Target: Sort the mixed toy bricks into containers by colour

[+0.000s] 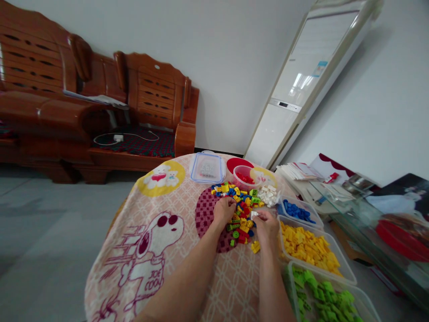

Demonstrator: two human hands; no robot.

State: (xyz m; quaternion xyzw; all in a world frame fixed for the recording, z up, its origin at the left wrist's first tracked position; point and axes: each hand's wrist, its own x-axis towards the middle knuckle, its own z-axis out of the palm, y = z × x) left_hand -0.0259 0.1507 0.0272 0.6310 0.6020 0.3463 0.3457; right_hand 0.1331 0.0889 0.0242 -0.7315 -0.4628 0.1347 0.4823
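A mixed pile of building blocks [246,203] in red, yellow, blue and green lies on the round table. At the pile's left side is my left hand [225,210], its fingers curled down against the blocks; whatever sits between the fingertips is hidden. My right hand [267,224] pinches a white building block [254,214] just above the pile's right edge. Sorted white blocks [268,195] form a small heap beyond that hand. Red blocks [246,177] fill a round clear bowl [257,180] behind the pile.
Along the right edge stand clear tubs of blue blocks [296,211], yellow blocks [310,248] and green blocks [326,295]. A blue-rimmed clear lid [208,167] and a red lid [238,163] lie at the back. A glass-topped table [362,232] stands to the right.
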